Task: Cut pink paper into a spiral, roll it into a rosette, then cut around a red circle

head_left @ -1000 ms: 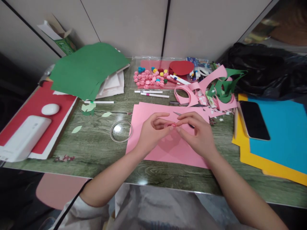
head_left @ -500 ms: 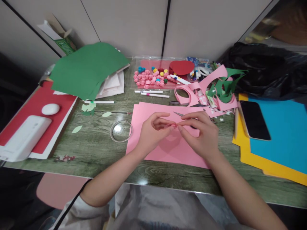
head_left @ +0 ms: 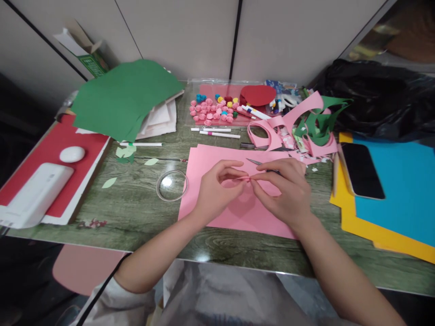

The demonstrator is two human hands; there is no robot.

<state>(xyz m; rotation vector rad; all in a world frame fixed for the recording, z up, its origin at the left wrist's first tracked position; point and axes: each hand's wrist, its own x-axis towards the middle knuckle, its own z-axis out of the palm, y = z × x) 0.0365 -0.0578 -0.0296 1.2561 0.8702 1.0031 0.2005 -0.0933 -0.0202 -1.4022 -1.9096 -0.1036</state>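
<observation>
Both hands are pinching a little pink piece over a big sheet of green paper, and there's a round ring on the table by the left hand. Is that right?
Not quite: the paper under the hands is pink, as the head view shows. The left hand and right hand do pinch a little pink piece, with the round ring nearby.

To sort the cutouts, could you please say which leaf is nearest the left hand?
The rightmost leaf; the other leaves lie farther left, away from the left hand.

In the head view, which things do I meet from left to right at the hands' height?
White rectangular block, thin pale ring, left hand, small pink paper piece, right hand, black rectangular phone.
</observation>
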